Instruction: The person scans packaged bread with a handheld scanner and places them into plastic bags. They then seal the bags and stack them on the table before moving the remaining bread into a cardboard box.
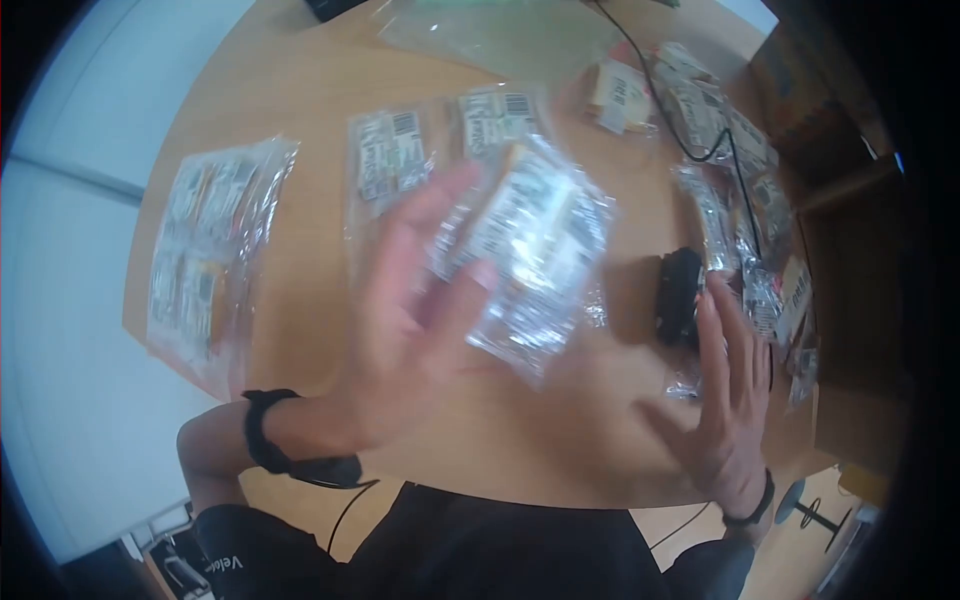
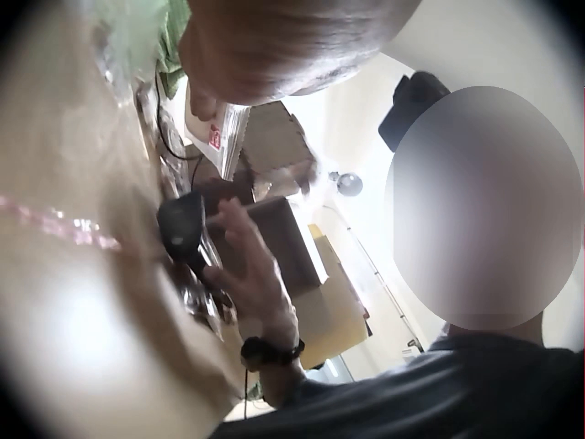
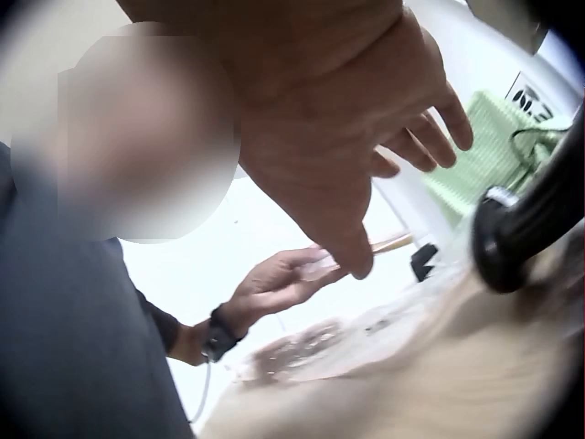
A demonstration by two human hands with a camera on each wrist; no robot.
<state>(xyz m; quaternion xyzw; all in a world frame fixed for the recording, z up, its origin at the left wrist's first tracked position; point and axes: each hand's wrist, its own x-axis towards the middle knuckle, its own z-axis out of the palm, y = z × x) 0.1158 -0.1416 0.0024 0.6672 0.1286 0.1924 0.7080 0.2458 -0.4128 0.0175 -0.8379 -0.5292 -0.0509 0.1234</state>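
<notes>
A light wooden surface (image 1: 310,320) with a curved edge fills most of the head view, close in front of the person's dark clothing (image 1: 500,545). Above it, the left hand (image 1: 400,285) has its fingers and thumb clamped on a clear plastic packet (image 1: 540,225) with a printed label, tilted and raised off the wood. Behind that, two labelled packets (image 1: 390,152) lie side by side in clear plastic, and to the left a larger clear bag (image 1: 205,255) holds several labelled pieces. The right hand (image 1: 735,385) is apart, its fingers straight and holding nothing, just beside a black device (image 1: 678,295) on the surface. Past that device, a loose heap of clear packets (image 1: 710,115) runs along the right side, with a black cable (image 1: 690,155) lying across it, and a brown box (image 1: 865,250) stands next to the heap. At the far edge lies a pale green, translucent sheet (image 1: 500,40). White panels (image 1: 75,290) fill the room's left side, and a pale floor (image 1: 285,510) shows below. In the right wrist view, green mesh material (image 3: 484,151) sits behind the surface near a small printed sign (image 3: 526,99); in the left wrist view, a yellowish panel (image 2: 334,306) stands beyond the right hand, against a bright, washed-out background.
</notes>
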